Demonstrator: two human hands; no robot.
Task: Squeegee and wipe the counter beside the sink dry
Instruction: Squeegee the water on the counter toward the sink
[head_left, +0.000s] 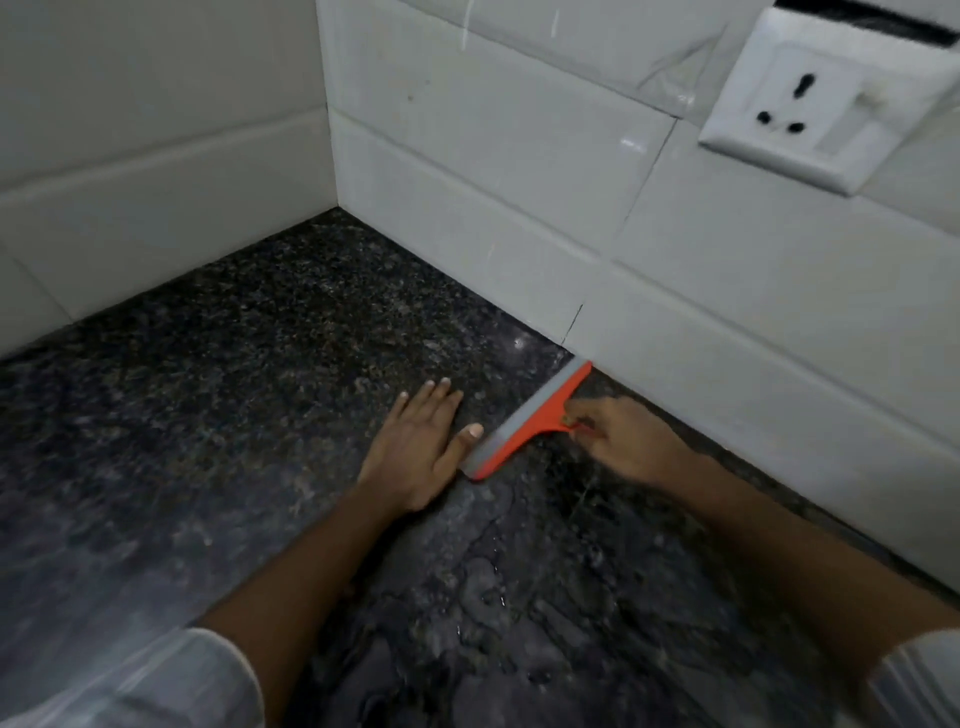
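An orange squeegee (530, 422) with a grey rubber blade lies blade-down on the dark speckled granite counter (249, 374), its far end close to the tiled wall. My right hand (621, 439) is closed around its short handle. My left hand (423, 447) rests flat on the counter just left of the blade, fingers spread, thumb tip almost touching the blade. Water streaks and puddles glisten on the counter near me, below the squeegee. The sink is out of view.
White tiled walls (519, 171) meet in a corner at the back of the counter. A white wall socket with a switch (815, 98) sits on the right wall above the counter. White sleeves show at both lower corners.
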